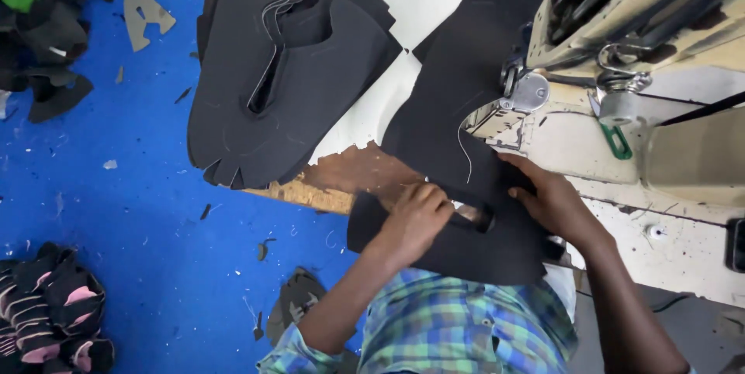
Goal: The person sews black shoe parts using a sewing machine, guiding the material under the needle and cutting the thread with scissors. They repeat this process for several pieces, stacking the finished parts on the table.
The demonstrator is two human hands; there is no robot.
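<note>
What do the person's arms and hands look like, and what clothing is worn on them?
Both hands are bare: the left hand and the right hand wear no gloves, and no rings or watch show. The left arm has a plaid sleeve in blue, green and white, pushed up near the elbow. The right forearm is uncovered.
</note>
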